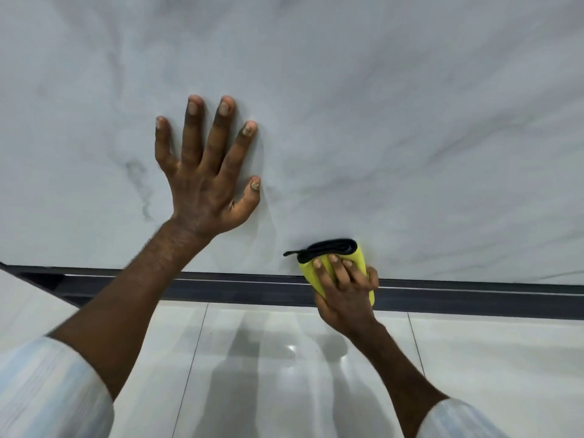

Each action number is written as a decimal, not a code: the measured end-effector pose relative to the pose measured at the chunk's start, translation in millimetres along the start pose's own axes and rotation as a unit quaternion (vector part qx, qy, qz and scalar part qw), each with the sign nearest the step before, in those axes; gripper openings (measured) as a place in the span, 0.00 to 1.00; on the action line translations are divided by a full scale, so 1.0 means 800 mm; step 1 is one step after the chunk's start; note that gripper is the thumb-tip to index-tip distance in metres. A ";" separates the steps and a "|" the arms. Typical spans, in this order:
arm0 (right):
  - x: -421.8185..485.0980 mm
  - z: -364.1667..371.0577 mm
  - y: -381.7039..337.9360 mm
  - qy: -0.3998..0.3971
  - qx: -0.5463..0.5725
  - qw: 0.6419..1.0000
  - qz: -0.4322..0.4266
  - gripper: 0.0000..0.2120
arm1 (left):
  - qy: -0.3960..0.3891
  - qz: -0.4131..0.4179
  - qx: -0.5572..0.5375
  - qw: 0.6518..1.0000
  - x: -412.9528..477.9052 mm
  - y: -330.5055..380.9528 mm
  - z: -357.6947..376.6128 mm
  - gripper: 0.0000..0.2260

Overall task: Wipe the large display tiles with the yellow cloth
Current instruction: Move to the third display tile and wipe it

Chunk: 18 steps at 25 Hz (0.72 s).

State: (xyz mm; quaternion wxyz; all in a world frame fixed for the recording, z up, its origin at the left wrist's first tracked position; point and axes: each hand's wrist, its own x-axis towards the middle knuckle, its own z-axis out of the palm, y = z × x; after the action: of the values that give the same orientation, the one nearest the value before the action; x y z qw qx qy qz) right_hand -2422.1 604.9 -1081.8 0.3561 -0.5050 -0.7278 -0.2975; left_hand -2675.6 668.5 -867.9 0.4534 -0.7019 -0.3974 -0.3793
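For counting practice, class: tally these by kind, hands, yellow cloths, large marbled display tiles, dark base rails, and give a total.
Hands: 2, left hand, right hand
Yellow cloth: 1
Large marbled display tile: 1
Dark base rail: 1
Total: 5

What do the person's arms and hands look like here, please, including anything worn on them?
The left hand and right hand are bare, with no gloves, rings or watch showing. The left sleeve and right sleeve are of a light fabric with faint pale blue and white stripes, and both end well above the wrists.
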 end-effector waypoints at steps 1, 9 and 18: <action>-0.004 0.003 0.002 -0.004 0.000 1.000 -0.005 0.48 | 0.013 -0.003 -0.001 1.000 -0.002 0.003 0.003 0.32; 0.236 -0.114 0.002 0.167 0.083 0.982 0.011 0.41 | 0.007 -0.003 -0.020 1.000 -0.004 0.008 -0.002 0.31; 0.180 -0.106 0.015 0.074 0.016 0.997 -0.024 0.36 | 0.013 -0.051 -0.096 0.994 0.080 -0.017 -0.062 0.26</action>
State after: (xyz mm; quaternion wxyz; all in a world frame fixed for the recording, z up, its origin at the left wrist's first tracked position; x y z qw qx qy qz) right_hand -2426.4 616.9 -915.1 0.4094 -0.4584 -0.7161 -0.3308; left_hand -2670.7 639.5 -791.6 0.3692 -0.7162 -0.3884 -0.4471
